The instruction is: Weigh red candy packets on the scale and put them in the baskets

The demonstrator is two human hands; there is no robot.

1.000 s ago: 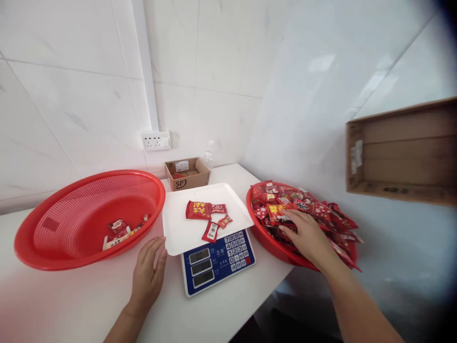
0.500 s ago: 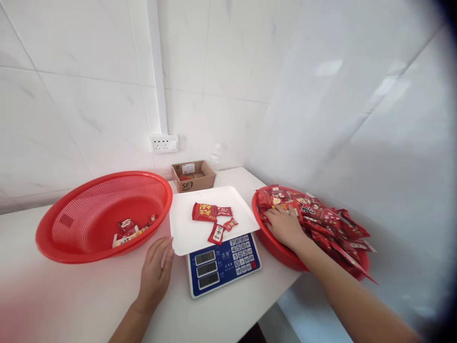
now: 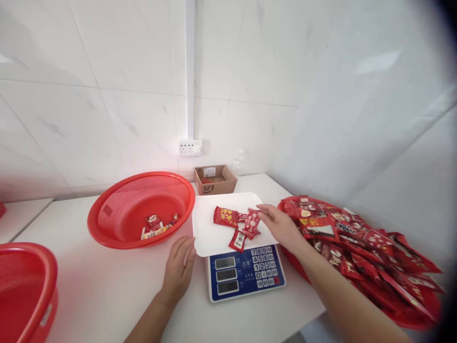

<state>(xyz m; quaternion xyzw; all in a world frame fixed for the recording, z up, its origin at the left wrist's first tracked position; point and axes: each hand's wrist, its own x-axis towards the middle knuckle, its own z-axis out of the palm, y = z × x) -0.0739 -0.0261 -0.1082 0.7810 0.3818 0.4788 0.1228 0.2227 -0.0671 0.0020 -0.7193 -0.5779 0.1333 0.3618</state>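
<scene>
My right hand (image 3: pixel 280 227) reaches over the white scale tray (image 3: pixel 214 243) and pinches a small red snack packet (image 3: pixel 253 220) by its edge. Several red packets (image 3: pixel 226 216) lie on the tray, which sits on a blue-faced electronic scale (image 3: pixel 246 274). My left hand (image 3: pixel 178 269) rests flat on the white table beside the tray's left front corner, fingers stretched out, holding nothing. A red basin heaped with red snack packets (image 3: pixel 357 243) stands to the right of the scale. To the left stands a red mesh basket (image 3: pixel 117 216) with a few packets (image 3: pixel 153 226) inside.
A small open cardboard box (image 3: pixel 215 178) sits at the back by the tiled wall, below a wall socket (image 3: pixel 190 147). Another red basket (image 3: pixel 24 286) shows at the lower left edge. The table's front edge runs just below the scale.
My right hand left the heaped basin and moved left over the scale tray, now carrying a red packet. The view panned left, revealing another red basket. My left hand stayed put.
</scene>
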